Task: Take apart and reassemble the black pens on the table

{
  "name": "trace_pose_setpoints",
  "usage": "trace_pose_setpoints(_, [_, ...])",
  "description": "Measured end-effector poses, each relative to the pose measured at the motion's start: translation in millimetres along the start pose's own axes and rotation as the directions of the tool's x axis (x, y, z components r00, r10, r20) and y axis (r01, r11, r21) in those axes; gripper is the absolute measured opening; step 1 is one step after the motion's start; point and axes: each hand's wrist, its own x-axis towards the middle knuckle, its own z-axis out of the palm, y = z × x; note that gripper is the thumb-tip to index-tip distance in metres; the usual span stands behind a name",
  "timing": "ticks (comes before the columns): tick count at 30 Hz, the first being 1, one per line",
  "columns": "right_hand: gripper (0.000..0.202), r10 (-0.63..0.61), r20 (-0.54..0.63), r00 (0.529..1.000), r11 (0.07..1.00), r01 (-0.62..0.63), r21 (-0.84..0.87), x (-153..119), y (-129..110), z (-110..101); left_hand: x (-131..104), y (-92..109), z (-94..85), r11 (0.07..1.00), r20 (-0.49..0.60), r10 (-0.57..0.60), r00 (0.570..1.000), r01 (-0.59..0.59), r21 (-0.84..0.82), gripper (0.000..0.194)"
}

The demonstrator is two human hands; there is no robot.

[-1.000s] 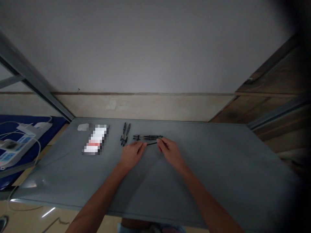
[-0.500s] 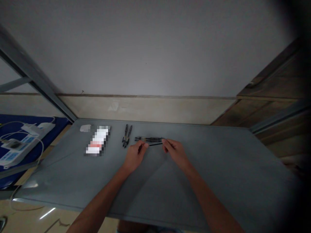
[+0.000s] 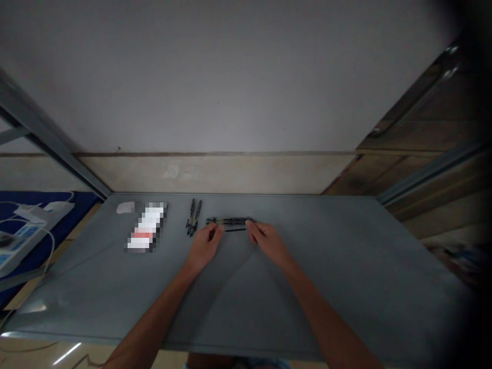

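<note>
A thin black rod spans the gap between my two hands, one end in each. My left hand pinches its left end, and my right hand pinches the right end. Just behind it, several dark pens lie side by side across the grey table, partly hidden by my fingertips. Left of my left hand, more dark pens lie pointing toward the wall, close together.
A phone with a blurred screen lies on the table's left part, beside a small pale object. Beyond the left edge, a white power strip with cables rests on a blue surface. A wall rises behind the table.
The whole view has shifted, so the table and objects appear slightly further left. Both hands keep their pinch on the rod, with almost no movement relative to the pens.
</note>
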Motion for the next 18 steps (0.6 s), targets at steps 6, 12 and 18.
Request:
trace_pose_setpoints(6, [0.03, -0.087, 0.063, 0.994, 0.993, 0.082, 0.09, 1.6, -2.0, 1.3, 2.0, -6.6, -0.5, 0.976, 0.013, -0.158, 0.987, 0.158, -0.15, 0.046])
trace_pose_setpoints(12, [0.041, -0.018, 0.072, 0.997, 0.996, 0.012, 0.094, -2.2, -3.1, 7.4, 5.0, -8.0, -6.2, 0.986, -0.009, -0.095, 0.995, 0.093, -0.137, 0.045])
trace_pose_setpoints(18, [0.043, -0.004, 0.04, 0.999, 0.998, 0.002, 0.055, -0.3, -0.6, 5.5, 4.1, -3.9, -8.5, 0.995, 0.033, -0.03, 0.999, 0.033, -0.091, 0.041])
